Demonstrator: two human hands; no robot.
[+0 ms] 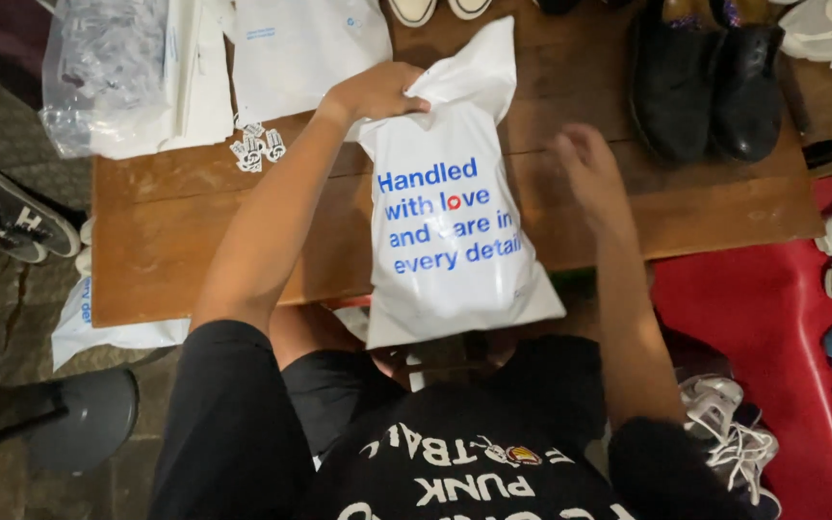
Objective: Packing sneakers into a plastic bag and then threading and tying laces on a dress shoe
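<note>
A person in a black printed T-shirt sat at a low brown wooden table [195, 241], packing a white plastic mailer bag with blue lettering [450, 241]. The bag lay bulging on the table's near edge, its bottom overhanging toward the person's lap.

The left hand [377, 91] was closed in a pinch on the bag's folded upper flap, holding it down near the mouth. The right hand [589, 173] hovered just beside the bag's right edge, fingers loosely spread and holding nothing; it was blurred, so any light contact with the bag could not be told.

By the look of it, the step in hand was the closing of the filled bag: the flap had been gathered but did not yet appear sealed. The next move would seem to call for the free hand to press the flap flat while the other kept it taut.

The bag's swollen shape suggested something bulky inside, though the contents were hidden. Flat white mailer bags [300, 48] lay stacked at the table's far side beside a clear plastic pouch [98, 77] and small white printed tags [257, 146]. A pair of black leather shoes [705, 77] stood on the table's right end; sneakers lay on a red mat [772, 318].
</note>
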